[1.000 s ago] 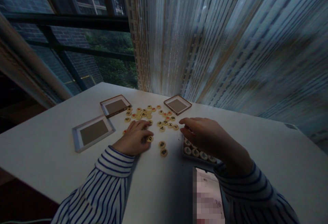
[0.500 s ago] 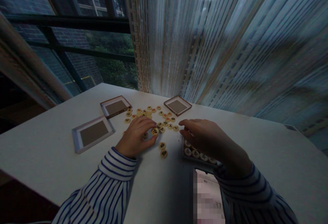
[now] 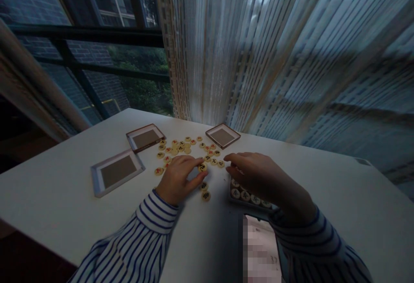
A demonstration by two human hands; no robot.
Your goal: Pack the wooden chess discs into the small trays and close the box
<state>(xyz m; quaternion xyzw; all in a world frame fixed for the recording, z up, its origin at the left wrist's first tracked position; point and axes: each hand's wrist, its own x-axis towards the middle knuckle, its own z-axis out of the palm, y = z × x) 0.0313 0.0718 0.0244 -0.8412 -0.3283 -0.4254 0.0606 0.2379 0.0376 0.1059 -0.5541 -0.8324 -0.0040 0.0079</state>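
Note:
Between the thumb and fingers of my left hand (image 3: 181, 178) is a round wooden piece (image 3: 202, 168) with a black character. My right hand (image 3: 258, 175) hangs over the box of pieces (image 3: 250, 204), its fingers bent; whether anything sits between its fingertips cannot be made out. Rows of pieces with dark characters lie in that box, partly hidden by the hand. Two loose pieces (image 3: 205, 196) lie just below my left fingertips. Beyond both hands, several pieces with red or black characters (image 3: 181, 146) are scattered, some partly hidden behind my left hand.
Three shallow trays stand on the white table (image 3: 64, 179): one at the left (image 3: 118, 171), one behind it (image 3: 145, 138), one at the back middle (image 3: 223, 136). A phone (image 3: 261, 248) lies at the near edge, below the box. Window and curtain rise behind.
My left hand has moved a little to the right with the piece in its fingers, uncovering red-marked pieces at its left. My right hand has hardly moved.

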